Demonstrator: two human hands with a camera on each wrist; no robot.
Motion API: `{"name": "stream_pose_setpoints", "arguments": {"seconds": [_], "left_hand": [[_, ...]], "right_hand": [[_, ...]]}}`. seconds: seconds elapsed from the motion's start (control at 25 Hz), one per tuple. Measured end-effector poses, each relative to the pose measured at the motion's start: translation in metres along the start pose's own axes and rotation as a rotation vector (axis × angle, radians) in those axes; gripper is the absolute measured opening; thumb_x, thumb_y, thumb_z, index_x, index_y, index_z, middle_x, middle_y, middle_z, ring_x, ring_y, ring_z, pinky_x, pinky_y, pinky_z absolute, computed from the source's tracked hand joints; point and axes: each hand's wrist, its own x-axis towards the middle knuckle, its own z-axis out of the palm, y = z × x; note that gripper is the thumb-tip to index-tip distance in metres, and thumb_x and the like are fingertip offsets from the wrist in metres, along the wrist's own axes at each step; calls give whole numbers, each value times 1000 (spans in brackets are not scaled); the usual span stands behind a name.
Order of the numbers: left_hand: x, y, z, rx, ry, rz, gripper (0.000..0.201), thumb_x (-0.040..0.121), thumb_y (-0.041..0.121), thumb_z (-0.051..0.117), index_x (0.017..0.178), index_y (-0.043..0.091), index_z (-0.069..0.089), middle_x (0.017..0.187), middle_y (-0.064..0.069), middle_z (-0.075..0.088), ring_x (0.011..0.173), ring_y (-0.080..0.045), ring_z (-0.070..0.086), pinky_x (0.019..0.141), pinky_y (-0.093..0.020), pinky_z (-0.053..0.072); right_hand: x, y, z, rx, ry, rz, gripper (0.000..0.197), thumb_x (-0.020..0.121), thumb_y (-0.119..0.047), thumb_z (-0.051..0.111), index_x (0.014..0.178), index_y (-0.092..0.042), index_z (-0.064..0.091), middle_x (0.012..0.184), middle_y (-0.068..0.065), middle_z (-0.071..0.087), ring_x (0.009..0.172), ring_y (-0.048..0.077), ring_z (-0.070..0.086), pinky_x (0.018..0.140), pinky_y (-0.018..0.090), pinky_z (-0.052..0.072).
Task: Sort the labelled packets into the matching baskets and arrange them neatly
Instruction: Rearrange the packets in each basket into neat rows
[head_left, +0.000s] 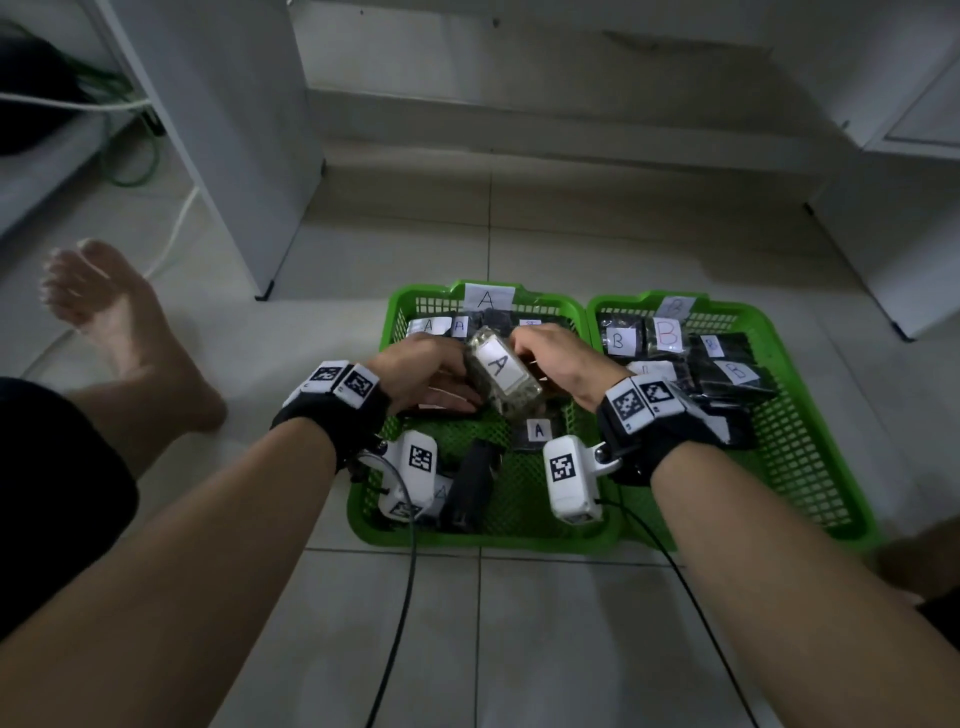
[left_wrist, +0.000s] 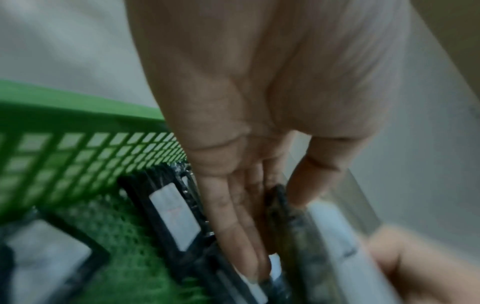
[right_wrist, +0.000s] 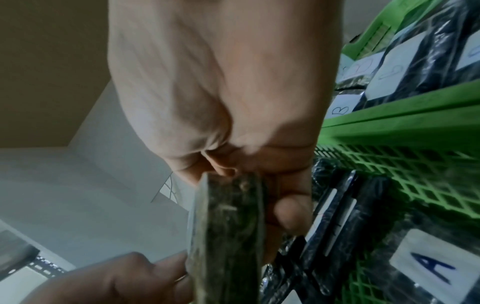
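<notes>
Two green mesh baskets stand side by side on the tiled floor: the A basket on the left, the B basket on the right. Above the A basket both hands hold one packet of brownish contents with a white A label. My left hand pinches its left side between straight fingers and the thumb. My right hand grips its right end, thumb against one face. More A packets lie or stand in the A basket. Dark B packets fill the back of the B basket.
A bare foot rests on the floor left of the baskets. A white cabinet panel stands behind it, with cables further left. Another white cabinet stands at the right. Black wrist-camera cables trail over the near tiles.
</notes>
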Motion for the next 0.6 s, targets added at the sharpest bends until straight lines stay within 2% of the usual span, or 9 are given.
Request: {"name": "stream_pose_setpoints", "arguments": {"seconds": [0.08,0.16,0.24,0.28,0.36,0.44,0.48,0.52,0.6], "left_hand": [[-2,4,-7,-77,28,54,20,94,1,52,111,-9,58,108,-26,69,93,-37,71,85,-43,60],[-1,7,-13,-68,144,114,27,92,4,64,112,-13,59,106,-27,70,91,-36,72,81,-41,61],[3,13,-20,-94,259,131,30,89,7,69,110,-13,62,102,-28,71,86,-35,73,76,-39,62],[4,15,-23,-83,284,123,31,88,10,72,108,-12,64,100,-27,72,84,-35,73,77,-40,62],[5,17,-33,152,351,106,28,84,21,75,99,-3,71,90,-19,75,78,-31,74,74,-39,62],[2,17,-45,640,556,208,20,85,30,67,87,11,75,82,-9,75,74,-24,71,64,-29,54],[0,15,-50,818,661,290,19,86,28,63,86,14,75,83,-7,74,75,-22,69,63,-25,49],[-2,12,-53,914,712,347,20,87,24,59,87,14,76,87,-7,74,78,-23,68,64,-24,46],[-4,3,-57,989,700,376,20,88,17,57,91,12,77,97,-8,73,83,-22,65,70,-23,43]], "right_hand": [[6,-5,5,-46,29,-32,29,100,-13,40,73,-14,50,83,7,55,73,17,48,68,33,39],[10,-5,11,-40,85,-73,23,101,-29,53,88,-11,59,92,3,65,79,17,59,75,33,47],[11,-6,18,-101,187,-191,41,83,-48,76,105,-16,62,97,-4,69,81,11,66,72,23,53],[13,-7,22,-208,236,-267,52,72,-49,85,106,-18,63,96,-7,69,80,8,66,68,19,52],[19,-8,31,-418,267,-353,55,63,-44,92,103,-17,64,94,-5,69,81,11,66,67,23,51],[24,-9,41,-642,205,-334,57,64,-44,90,107,-17,66,105,-1,66,98,18,63,79,30,52],[25,-10,48,-786,158,-313,62,65,-47,90,113,-16,66,113,1,62,107,20,57,87,34,49],[27,-11,56,-922,114,-296,66,67,-49,88,118,-15,67,119,2,59,114,22,52,94,36,45],[30,-14,72,-1044,71,-310,63,71,-45,87,123,-15,67,123,3,58,118,24,49,100,38,40]]}}
